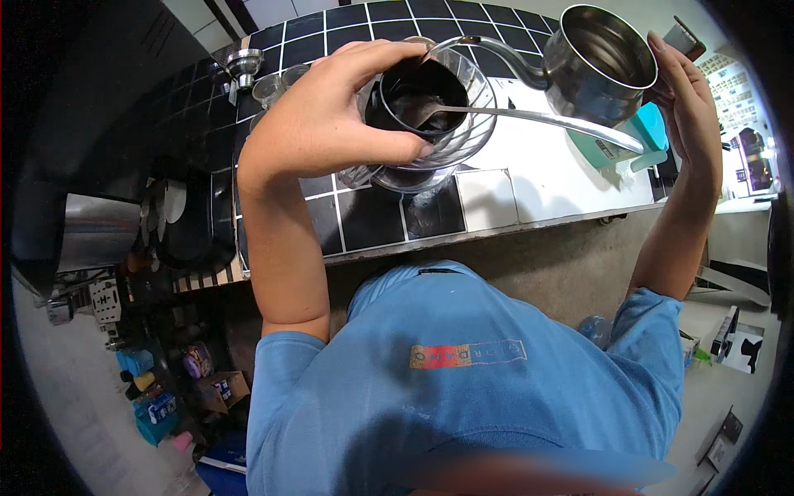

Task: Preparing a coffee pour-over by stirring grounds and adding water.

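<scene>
My left hand (341, 118) wraps around a black cup (456, 90), its thumb on the near side and its fingers around the far side. The cup sits in or over a clear ridged glass vessel (477, 124). Inside it are dark contents and the bowl end of a metal spoon (533, 116), whose long handle sticks out to the right. My right hand (685, 105) holds a stainless-steel gooseneck kettle (595, 93) from its right side; the handle is hidden. The kettle is tilted, with its spout tip at the cup's rim. I cannot tell whether liquid is flowing.
Black tiles with white grout and white tiles cover the counter (372, 220). A teal container (651, 127) stands behind the kettle. Small glasses (268, 90) and a metal funnel (245, 65) are at left. A shelf holds a cardboard box (223, 392) and other goods.
</scene>
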